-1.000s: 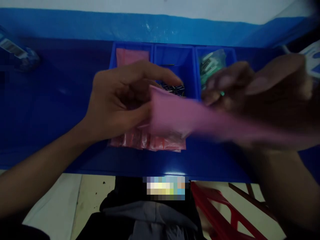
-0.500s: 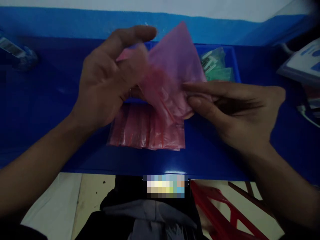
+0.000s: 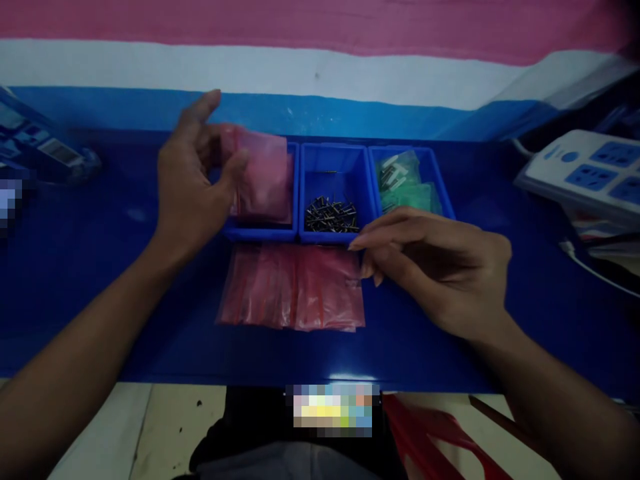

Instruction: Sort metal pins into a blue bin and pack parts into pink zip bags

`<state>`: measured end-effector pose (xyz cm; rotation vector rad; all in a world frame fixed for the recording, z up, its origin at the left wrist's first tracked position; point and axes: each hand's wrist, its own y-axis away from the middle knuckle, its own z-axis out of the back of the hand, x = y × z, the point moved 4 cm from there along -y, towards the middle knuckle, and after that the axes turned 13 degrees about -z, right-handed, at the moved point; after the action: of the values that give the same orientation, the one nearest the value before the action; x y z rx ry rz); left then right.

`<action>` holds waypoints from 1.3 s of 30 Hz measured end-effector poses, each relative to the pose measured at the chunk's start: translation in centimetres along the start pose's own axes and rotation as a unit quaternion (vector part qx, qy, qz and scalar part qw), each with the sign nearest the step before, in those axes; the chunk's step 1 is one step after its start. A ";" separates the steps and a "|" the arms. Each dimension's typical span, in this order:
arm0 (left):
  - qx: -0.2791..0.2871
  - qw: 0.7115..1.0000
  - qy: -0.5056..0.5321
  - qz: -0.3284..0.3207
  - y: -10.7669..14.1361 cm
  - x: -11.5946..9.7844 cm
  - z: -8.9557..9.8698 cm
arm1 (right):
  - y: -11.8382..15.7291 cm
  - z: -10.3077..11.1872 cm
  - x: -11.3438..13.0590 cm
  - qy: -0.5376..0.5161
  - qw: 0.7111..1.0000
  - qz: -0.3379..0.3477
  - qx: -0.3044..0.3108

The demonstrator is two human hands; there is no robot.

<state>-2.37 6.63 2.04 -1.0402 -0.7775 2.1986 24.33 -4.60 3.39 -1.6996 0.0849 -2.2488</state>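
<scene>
My left hand (image 3: 187, 177) pinches a pink plastic zip bag (image 3: 265, 170) between thumb and fingers, over the left blue bin (image 3: 273, 235). More pink plastic shows below that bag. My right hand (image 3: 440, 267) has its fingertips drawn together by the front of the middle bin (image 3: 337, 157); whatever they may hold is too small to make out. Just under those fingertips is the right end of an overlapping row of pink zip bags (image 3: 295, 290) on the blue table. Thin dark metal pins or screws (image 3: 331, 215) lie heaped in the middle bin.
Green bags (image 3: 407, 197) with pale pieces sit in the right bin (image 3: 440, 183). A white power strip (image 3: 590, 167) stands at the right, near a white cable (image 3: 600, 270). At far left is a blue package (image 3: 50, 147). The table's front edge (image 3: 200, 381) runs close to my body.
My hands have separated: the left moved with a pink bag to above the left bin, and the right let go of the pink plastic and came down. The view tilted up, uncovering the bins.
</scene>
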 end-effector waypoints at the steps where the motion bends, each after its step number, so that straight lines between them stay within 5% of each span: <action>1: 0.029 0.999 -0.031 -0.018 0.0 -0.6 0.0 | 0.0 -0.1 0.1 0.010 1.000 0.004 0.000; 8: 0.150 0.967 -0.183 -0.097 0.2 -3.0 0.1 | 0.3 -0.9 0.3 0.137 0.985 0.085 0.068; 12: 0.227 0.936 -0.241 -0.121 1.0 -2.8 -0.8 | 1.1 -2.5 -0.5 0.295 0.926 0.146 0.183; 16: 0.207 0.937 -0.199 -0.201 1.1 -4.1 -0.8 | 1.6 -3.4 -1.5 0.407 0.869 0.161 0.232; 21: 0.139 0.924 -0.209 -0.287 1.8 -6.0 0.0 | 1.1 -2.7 -1.7 0.366 0.899 0.119 0.207; 27: 0.269 0.890 -0.228 -0.289 2.8 -5.8 -1.3 | 1.1 -2.3 -1.8 0.347 0.917 0.120 0.154; 31: 0.292 0.884 -0.242 -0.274 2.8 -5.0 -1.5 | 1.4 -1.7 -1.2 0.341 0.924 0.161 0.066; 36: 0.170 0.916 -0.141 -0.334 2.6 -6.4 -0.7 | 1.1 -0.4 0.8 0.277 0.950 0.147 -0.009; 39: 0.142 0.969 0.009 -0.204 2.3 -7.6 -0.3 | 1.1 0.2 1.7 0.204 0.972 0.105 -0.056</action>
<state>1.29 -0.18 3.87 -0.6865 -0.5842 1.8727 24.34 -6.11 4.76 -1.1856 0.4709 -2.4272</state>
